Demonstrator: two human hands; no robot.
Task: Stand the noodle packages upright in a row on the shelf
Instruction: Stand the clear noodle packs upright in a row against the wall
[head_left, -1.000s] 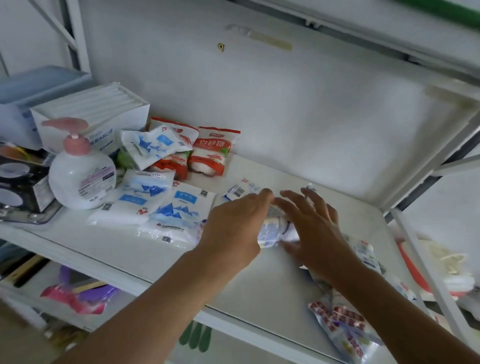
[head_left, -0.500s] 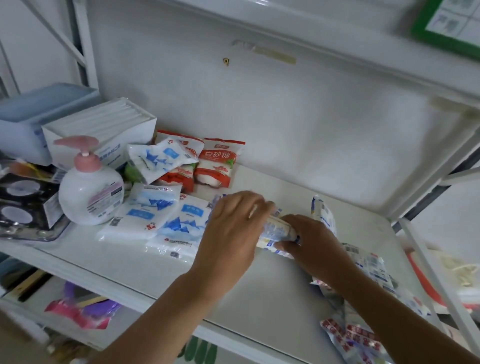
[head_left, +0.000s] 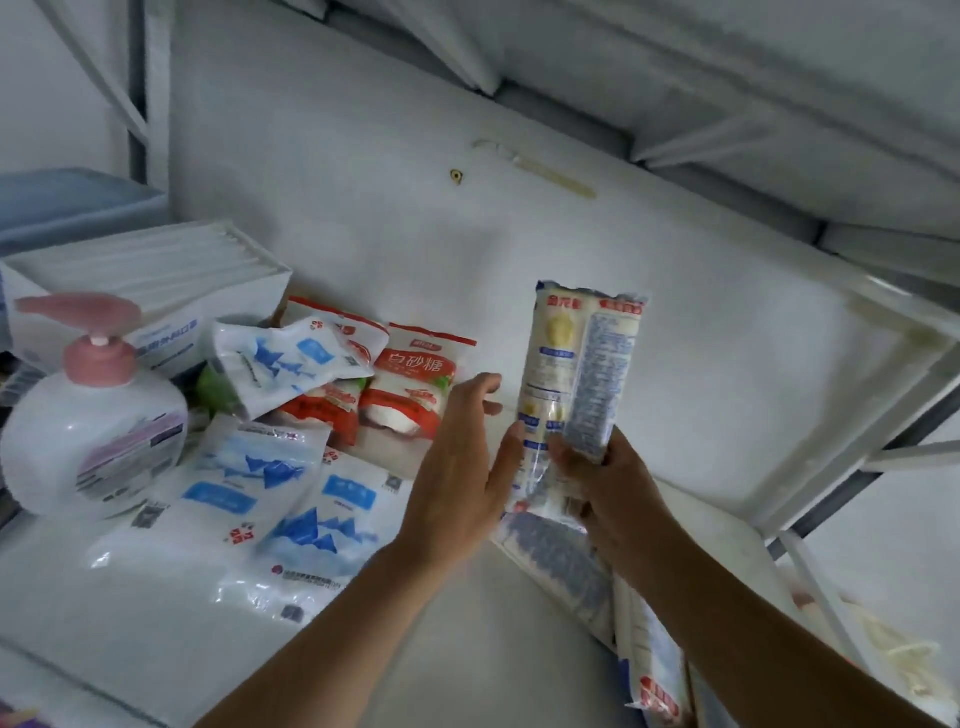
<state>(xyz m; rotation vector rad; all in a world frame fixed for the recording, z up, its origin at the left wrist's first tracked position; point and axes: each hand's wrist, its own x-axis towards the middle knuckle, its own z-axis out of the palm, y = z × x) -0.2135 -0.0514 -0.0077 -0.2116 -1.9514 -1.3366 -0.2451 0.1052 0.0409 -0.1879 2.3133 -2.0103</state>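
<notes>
The right hand (head_left: 613, 483) is clamped around the bottom end of one noodle package (head_left: 579, 364), which is held upright above the shelf (head_left: 467, 649); the left hand (head_left: 462, 467) is spread flat right beside it, thumb just about touching the wrapper. More noodle packages (head_left: 571, 566) are left lying flat under the right wrist, count hard to tell. Further left, three blue-and-white bags (head_left: 249, 483), two red sugar bags (head_left: 410, 384) and one pump bottle (head_left: 88, 426) can be counted.

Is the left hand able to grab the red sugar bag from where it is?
Probably yes. The left hand is open and empty, its fingertips right beside the red sugar bag, with nothing between them. The right hand holds the noodle package upright, off to the side.
</notes>
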